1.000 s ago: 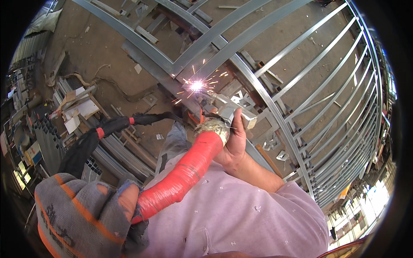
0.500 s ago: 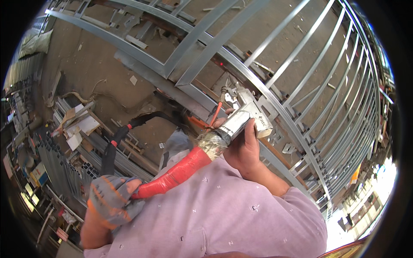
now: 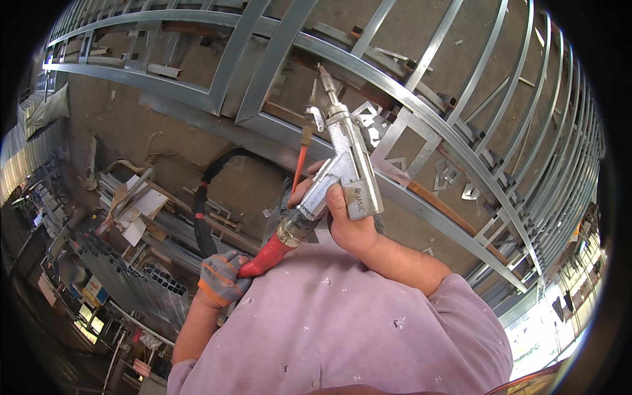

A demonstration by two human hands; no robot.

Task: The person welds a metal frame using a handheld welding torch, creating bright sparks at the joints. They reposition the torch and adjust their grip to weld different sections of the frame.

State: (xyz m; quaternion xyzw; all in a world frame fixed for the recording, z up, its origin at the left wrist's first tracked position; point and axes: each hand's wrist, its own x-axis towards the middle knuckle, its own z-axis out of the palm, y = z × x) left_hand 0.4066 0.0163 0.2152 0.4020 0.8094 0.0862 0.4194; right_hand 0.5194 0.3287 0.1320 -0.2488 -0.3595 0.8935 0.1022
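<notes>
My bare right hand (image 3: 352,227) is wrapped round the handle of a silver welding gun (image 3: 349,148), thumb along its side. The gun's narrow nozzle (image 3: 327,83) points away from me, toward the metal frame, and I cannot tell whether it touches. A thin orange tube (image 3: 299,164) runs up beside the gun to a small side fitting. My left hand (image 3: 225,276), in a grey and orange glove, is closed on the red-wrapped cable (image 3: 268,255) that leaves the handle's lower end. Tape covers the joint between cable and handle.
A large galvanized frame with several bars (image 3: 424,49) spans the far side and right. Flat cut metal plates (image 3: 403,141) lie by the gun. A black hose (image 3: 201,220) loops at left. Stacked square tubes (image 3: 141,286) and cardboard pieces (image 3: 141,204) lie to the left.
The welding gun has swung so its nozzle points up and away, more of its body showing. My left hand has moved right and farther from me with the red cable. The view has shifted.
</notes>
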